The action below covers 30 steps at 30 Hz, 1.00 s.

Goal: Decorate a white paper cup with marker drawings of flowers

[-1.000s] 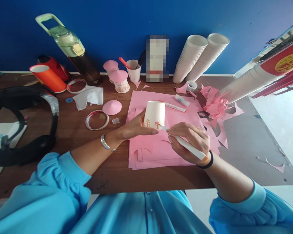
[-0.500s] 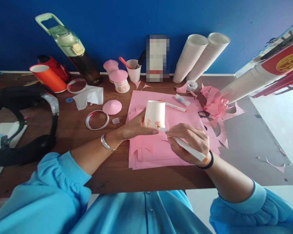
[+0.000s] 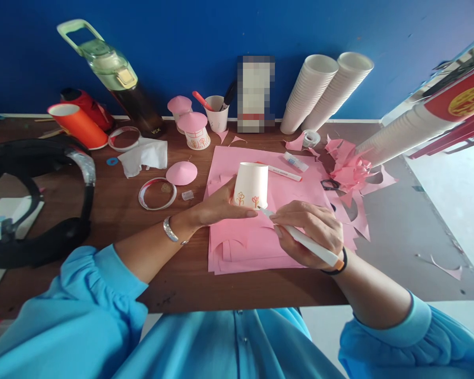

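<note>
The left hand [image 3: 221,206] is clamped on a white tapered paper cup [image 3: 252,181], with the thumb along the near edge and the other fingers mostly hidden behind it. The cup is at the middle of the scene, over a stack of pink paper sheets [image 3: 256,255], and two small flowers in orange and red line show low on its wall. The right hand [image 3: 312,231] is closed in a writing grip around a white marker with an orange end [image 3: 310,243]; its tip is at the cup's near edge, and whether it touches there I cannot tell.

On the far right part of the sheets lie a slim white pen with a red end [image 3: 284,173] and a small whitish tube [image 3: 295,161]. To the left, on the brown wooden table [image 3: 181,284], a pink paper cone [image 3: 181,173] is near a round roll of tape [image 3: 139,196]. Farther back stands a drawn-on white cup under a pink cone roof [image 3: 197,138], just beside a white cup holding pens [image 3: 217,121]. At the far right, two tall stacks of white paper cups [image 3: 310,89] lean near the blue wall [image 3: 181,42], and crumpled pink paper scraps [image 3: 349,171] lie nearer
</note>
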Each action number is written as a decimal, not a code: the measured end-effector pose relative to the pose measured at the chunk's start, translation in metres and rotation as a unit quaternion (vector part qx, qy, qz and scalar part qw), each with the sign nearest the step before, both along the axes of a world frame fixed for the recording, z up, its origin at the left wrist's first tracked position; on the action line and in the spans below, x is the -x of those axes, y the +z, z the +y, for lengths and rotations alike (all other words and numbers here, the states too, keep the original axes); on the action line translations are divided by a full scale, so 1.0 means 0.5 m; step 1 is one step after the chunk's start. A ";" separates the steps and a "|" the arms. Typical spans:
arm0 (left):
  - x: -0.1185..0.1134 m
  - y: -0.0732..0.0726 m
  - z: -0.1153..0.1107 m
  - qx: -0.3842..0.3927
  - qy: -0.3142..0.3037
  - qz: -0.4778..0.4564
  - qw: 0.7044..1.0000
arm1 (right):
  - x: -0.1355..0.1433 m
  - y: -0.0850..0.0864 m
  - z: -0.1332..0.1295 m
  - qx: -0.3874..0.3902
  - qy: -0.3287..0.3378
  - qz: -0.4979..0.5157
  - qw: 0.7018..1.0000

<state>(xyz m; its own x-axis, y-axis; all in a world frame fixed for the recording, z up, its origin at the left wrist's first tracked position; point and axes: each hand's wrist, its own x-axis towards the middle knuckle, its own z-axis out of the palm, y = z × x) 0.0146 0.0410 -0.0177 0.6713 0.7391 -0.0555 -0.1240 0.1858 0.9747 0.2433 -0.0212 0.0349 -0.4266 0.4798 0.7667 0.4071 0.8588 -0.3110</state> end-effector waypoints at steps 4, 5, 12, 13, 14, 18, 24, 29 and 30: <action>-0.002 0.009 -0.002 0.005 -0.003 0.004 1.000 | 0.002 -0.001 -0.001 0.007 0.002 -0.006 1.000; -0.002 0.011 -0.003 0.004 -0.004 0.005 1.000 | 0.003 -0.001 -0.001 0.008 0.001 -0.009 1.000; -0.002 0.021 -0.005 0.000 -0.001 0.018 1.000 | 0.001 -0.001 0.000 0.012 -0.003 -0.018 1.000; -0.002 0.023 -0.006 -0.002 -0.001 0.022 1.000 | 0.001 -0.001 0.000 0.011 -0.004 -0.019 1.000; -0.002 0.024 -0.006 -0.004 -0.001 0.028 1.000 | 0.002 -0.002 0.000 0.011 -0.005 -0.020 1.000; -0.001 0.029 -0.008 -0.011 -0.002 0.046 0.999 | 0.004 -0.002 0.001 0.010 -0.001 -0.023 1.000; -0.003 0.034 -0.008 -0.013 -0.004 0.050 0.999 | 0.005 0.003 0.002 0.013 0.007 -0.026 1.000; -0.004 0.034 -0.008 -0.015 -0.008 0.040 0.999 | 0.004 0.002 0.002 0.012 0.008 -0.018 1.000; -0.004 0.032 -0.007 -0.015 -0.007 0.038 0.999 | 0.003 0.001 0.001 0.012 0.007 -0.016 1.000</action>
<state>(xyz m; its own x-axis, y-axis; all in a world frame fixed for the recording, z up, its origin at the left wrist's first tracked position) 0.0165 0.0374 -0.0016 0.6762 0.7318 -0.0845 -0.0462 0.1567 0.9866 0.2417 -0.0204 0.0354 -0.4577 0.4913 0.7410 0.4057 0.8570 -0.3177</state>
